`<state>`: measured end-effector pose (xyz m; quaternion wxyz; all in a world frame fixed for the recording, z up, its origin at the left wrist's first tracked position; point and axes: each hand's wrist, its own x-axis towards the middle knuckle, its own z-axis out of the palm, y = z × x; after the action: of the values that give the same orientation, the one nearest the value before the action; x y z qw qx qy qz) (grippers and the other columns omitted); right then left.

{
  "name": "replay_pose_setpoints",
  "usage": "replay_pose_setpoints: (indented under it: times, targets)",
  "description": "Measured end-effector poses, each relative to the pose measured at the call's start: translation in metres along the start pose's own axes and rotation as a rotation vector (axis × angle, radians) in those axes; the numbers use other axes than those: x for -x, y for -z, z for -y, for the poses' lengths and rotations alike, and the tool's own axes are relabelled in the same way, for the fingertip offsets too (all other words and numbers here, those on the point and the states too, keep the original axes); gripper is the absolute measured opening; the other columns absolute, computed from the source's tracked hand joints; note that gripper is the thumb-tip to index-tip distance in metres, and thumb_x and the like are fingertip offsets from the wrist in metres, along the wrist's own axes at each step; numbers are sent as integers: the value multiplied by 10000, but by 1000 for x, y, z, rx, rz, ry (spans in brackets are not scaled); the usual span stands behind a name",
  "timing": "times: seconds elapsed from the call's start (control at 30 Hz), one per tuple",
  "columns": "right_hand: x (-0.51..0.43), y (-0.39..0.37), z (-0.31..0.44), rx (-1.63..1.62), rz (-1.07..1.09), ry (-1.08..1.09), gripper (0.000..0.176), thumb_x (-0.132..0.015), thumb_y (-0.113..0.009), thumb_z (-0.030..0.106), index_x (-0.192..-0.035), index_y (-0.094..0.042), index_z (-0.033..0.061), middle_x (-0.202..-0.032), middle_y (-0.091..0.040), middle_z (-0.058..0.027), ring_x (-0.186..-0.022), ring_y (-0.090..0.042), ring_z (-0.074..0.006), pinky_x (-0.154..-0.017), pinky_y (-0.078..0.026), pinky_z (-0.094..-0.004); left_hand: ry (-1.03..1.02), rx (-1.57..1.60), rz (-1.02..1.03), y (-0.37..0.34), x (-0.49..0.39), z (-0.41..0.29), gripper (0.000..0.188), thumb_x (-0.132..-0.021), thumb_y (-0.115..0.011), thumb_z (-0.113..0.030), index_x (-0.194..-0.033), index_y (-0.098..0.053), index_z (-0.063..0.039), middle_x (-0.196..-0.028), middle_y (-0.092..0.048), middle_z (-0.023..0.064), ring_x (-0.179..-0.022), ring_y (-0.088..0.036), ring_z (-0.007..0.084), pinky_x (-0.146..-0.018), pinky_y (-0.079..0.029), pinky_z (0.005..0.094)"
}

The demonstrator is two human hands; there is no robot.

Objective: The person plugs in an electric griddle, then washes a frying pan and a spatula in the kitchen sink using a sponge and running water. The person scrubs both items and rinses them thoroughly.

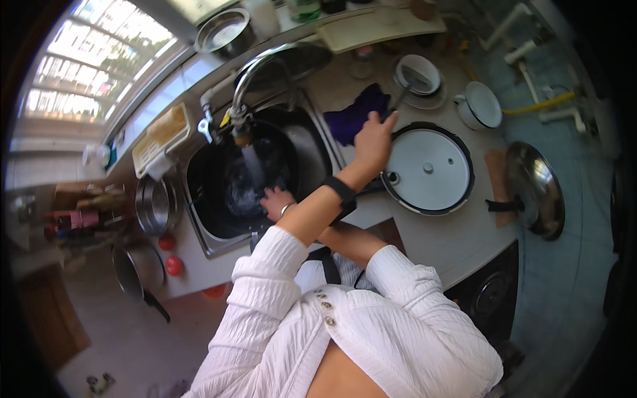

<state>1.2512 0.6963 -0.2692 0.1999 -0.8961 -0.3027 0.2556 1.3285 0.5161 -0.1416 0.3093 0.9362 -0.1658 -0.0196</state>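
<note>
My arms cross, the left over the right. At the right, my left hand (pixel 374 142) is closed around the handle of a kitchen turner (pixel 417 79), whose blade lies over a white bowl (pixel 430 67). A purple cloth (pixel 356 117) lies beside that hand, and a round pale lid (pixel 430 184) with a dark rim lies to its right. In the sink (pixel 314 149), my right hand (pixel 277 203) is at the near side of a black pan (pixel 286 144), fingers apart, with nothing visible in it. Water runs from the curved faucet (pixel 259 62) into the pan.
An enamel mug (pixel 482 105) stands at the right, and a metal lid (pixel 542 189) leans near the wall. Left of the sink are metal bowls (pixel 155 205), two tomatoes (pixel 174 266) and a handled pot (pixel 144 271). A dark cooktop (pixel 490 293) is at the lower right.
</note>
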Motion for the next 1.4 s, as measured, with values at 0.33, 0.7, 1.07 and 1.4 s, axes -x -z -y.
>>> replay_pose_setpoints:
  times: [0.33, 0.7, 1.07, 1.4]
  targets:
    - [-17, 22, 15, 103, 217, 48, 344, -766, -633, 86, -1106, -614, 137, -1167, -532, -193, -1107, -525, -374, -849, -481, -431, -145, 550, -147, 110, 132, 65, 333, -821, -640, -51, -1147, -576, -25, -1073, -582, 148, -877, -601, 235, -754, -491, 312]
    - [-197, -4, 81, -876, -505, -178, 356, -689, -731, 87, -1012, -583, 74, -1064, -534, -183, -994, -546, -357, -876, -460, -399, 920, 681, 151, 103, 385, 238, 537, -842, -662, -340, -1225, -500, 1, -964, -632, 126, -862, -628, 211, -729, -504, 310]
    - [-102, 3, 67, -254, 103, 246, 319, -684, -668, 113, -999, -622, 97, -1053, -554, -129, -993, -551, -315, -879, -458, -365, 992, 2082, 408, 102, 328, 274, 178, -929, -577, -207, -835, -487, -85, -565, -390, -44, -414, -334, 40, -400, -320, 212]
    - [10, 84, 24, -280, 268, 297, 289, -679, -631, 92, -968, -635, 102, -1057, -575, -99, -991, -557, -300, -852, -462, -376, 1084, 1713, 225, 202, 333, 193, 189, -906, -591, -134, -814, -427, -108, -565, -369, -47, -413, -341, 42, -380, -312, 219]
